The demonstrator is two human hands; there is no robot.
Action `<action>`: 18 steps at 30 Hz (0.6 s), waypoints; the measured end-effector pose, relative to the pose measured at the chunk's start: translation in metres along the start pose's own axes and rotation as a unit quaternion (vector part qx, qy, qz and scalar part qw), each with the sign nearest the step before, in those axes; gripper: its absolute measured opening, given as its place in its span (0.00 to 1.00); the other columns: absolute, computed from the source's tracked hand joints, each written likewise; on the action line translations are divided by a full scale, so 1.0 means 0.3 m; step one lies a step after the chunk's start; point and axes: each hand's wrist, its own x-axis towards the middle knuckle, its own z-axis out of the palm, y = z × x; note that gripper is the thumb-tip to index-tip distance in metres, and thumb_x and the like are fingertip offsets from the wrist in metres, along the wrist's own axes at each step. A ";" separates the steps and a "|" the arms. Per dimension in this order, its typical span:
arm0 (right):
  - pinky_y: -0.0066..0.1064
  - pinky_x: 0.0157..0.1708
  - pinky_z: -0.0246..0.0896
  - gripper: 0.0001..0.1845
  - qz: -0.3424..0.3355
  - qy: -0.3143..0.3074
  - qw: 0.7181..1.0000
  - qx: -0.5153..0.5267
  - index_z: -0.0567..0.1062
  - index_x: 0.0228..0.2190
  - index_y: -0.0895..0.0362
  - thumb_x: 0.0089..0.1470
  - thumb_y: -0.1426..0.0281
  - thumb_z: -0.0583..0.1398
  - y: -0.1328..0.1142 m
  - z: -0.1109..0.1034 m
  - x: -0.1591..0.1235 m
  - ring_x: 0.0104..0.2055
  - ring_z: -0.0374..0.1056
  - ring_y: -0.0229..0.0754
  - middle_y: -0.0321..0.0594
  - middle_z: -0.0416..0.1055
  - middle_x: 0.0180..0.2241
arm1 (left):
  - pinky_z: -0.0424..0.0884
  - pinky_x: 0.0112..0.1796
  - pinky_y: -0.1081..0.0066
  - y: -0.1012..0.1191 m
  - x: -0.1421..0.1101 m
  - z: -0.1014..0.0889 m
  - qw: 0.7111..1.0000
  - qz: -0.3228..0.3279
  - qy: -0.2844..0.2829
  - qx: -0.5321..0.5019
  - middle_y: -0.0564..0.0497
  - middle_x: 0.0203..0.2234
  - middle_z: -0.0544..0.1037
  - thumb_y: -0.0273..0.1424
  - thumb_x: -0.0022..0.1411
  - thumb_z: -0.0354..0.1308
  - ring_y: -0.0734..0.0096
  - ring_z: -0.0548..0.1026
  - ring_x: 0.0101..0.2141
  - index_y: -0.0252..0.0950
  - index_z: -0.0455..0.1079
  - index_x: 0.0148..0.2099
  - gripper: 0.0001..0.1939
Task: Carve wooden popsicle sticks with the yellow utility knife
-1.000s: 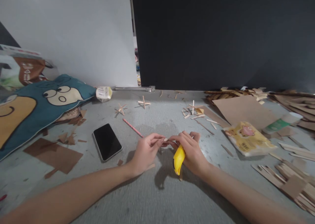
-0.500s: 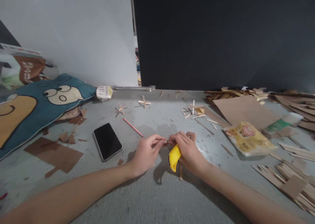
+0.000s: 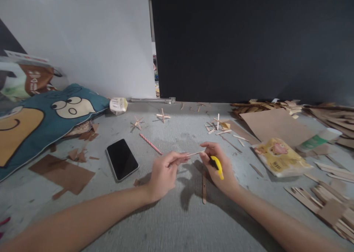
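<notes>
My left hand (image 3: 165, 174) is closed, pinching one end of a thin wooden stick (image 3: 195, 154) between thumb and fingers. The stick reaches across to the thumb and index finger of my right hand (image 3: 222, 172), which are at its far end; whether they press on it is hard to see. Tucked in my right hand is a curved yellow tool (image 3: 218, 166) with a dark part, its exact kind unclear. On the table below lies a flat craft stick (image 3: 204, 189), left of my right wrist. A pink patterned straw-like stick (image 3: 151, 144) rests beyond my left hand.
A phone (image 3: 122, 159) and brown card (image 3: 62, 173) lie left, by a blue cushion (image 3: 55, 115). Small stick crosses (image 3: 163, 116) stand at the back. Rightward are a yellow packet (image 3: 280, 158), a glue-like white-green tube (image 3: 318, 140) and bundled craft sticks (image 3: 318, 204).
My right hand has drawn away to the right and turned, so more of the thin stick shows between my hands. The yellow tool has moved right with it. My left hand stays nearly in place.
</notes>
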 end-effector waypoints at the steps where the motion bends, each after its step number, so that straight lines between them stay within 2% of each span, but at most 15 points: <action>1: 0.34 0.31 0.58 0.09 0.015 0.007 0.999 0.032 0.69 0.51 0.50 0.72 0.66 0.54 -0.003 -0.008 0.005 0.25 0.66 0.41 0.31 0.68 0.26 | 0.81 0.47 0.63 0.000 -0.001 -0.001 1.000 0.006 -0.003 -0.010 0.45 0.42 0.87 0.35 0.73 0.58 0.62 0.86 0.43 0.39 0.79 0.44 0.09; 3: 0.34 0.32 0.61 0.07 0.013 0.012 0.998 0.067 0.73 0.46 0.51 0.71 0.65 0.56 -0.017 -0.020 0.014 0.28 0.68 0.42 0.34 0.72 0.27 | 0.81 0.47 0.63 -0.003 -0.002 -0.002 0.999 0.012 -0.009 -0.033 0.45 0.43 0.87 0.35 0.73 0.59 0.62 0.86 0.43 0.39 0.79 0.42 0.09; 6: 0.36 0.35 0.61 0.06 -0.042 0.017 0.996 0.074 0.76 0.39 0.52 0.70 0.68 0.58 -0.037 -0.025 0.020 0.28 0.69 0.41 0.36 0.77 0.29 | 0.81 0.48 0.63 -0.008 0.001 -0.001 0.998 0.007 -0.017 -0.064 0.44 0.44 0.87 0.36 0.72 0.59 0.63 0.86 0.43 0.38 0.78 0.43 0.09; 10: 0.36 0.35 0.60 0.07 -0.114 0.051 0.991 0.039 0.75 0.42 0.52 0.68 0.74 0.58 -0.035 -0.023 0.012 0.29 0.73 0.41 0.36 0.79 0.30 | 0.79 0.49 0.63 -0.014 0.026 0.001 0.990 -0.042 -0.031 -0.133 0.42 0.50 0.83 0.40 0.69 0.64 0.63 0.83 0.45 0.37 0.77 0.49 0.13; 12: 0.36 0.35 0.59 0.09 -0.162 0.043 0.986 -0.016 0.75 0.46 0.53 0.68 0.77 0.57 -0.024 -0.026 0.005 0.33 0.76 0.42 0.38 0.80 0.33 | 0.78 0.42 0.67 -0.022 0.047 -0.002 0.976 -0.092 -0.022 -0.199 0.44 0.44 0.83 0.42 0.65 0.69 0.66 0.82 0.40 0.36 0.75 0.48 0.17; 14: 0.35 0.35 0.58 0.12 -0.220 0.013 0.972 -0.088 0.74 0.49 0.55 0.68 0.79 0.57 -0.013 -0.034 -0.001 0.36 0.77 0.42 0.41 0.81 0.37 | 0.75 0.35 0.70 -0.031 0.068 -0.008 0.947 -0.181 -0.055 -0.259 0.50 0.31 0.81 0.42 0.61 0.72 0.70 0.79 0.31 0.34 0.75 0.47 0.19; 16: 0.35 0.36 0.56 0.15 -0.264 -0.026 0.953 -0.149 0.74 0.52 0.57 0.68 0.81 0.57 -0.007 -0.043 -0.005 0.37 0.77 0.41 0.42 0.81 0.39 | 0.72 0.33 0.72 -0.036 0.084 -0.016 0.927 -0.227 -0.056 -0.293 0.51 0.29 0.79 0.40 0.59 0.74 0.73 0.76 0.29 0.32 0.76 0.43 0.19; 18: 0.35 0.38 0.55 0.16 -0.286 -0.059 0.939 -0.183 0.74 0.51 0.57 0.66 0.82 0.57 -0.009 -0.051 -0.006 0.37 0.76 0.41 0.42 0.81 0.39 | 0.71 0.35 0.73 -0.034 0.092 -0.022 0.916 -0.246 -0.047 -0.312 0.50 0.30 0.80 0.38 0.58 0.75 0.74 0.76 0.31 0.31 0.77 0.46 0.20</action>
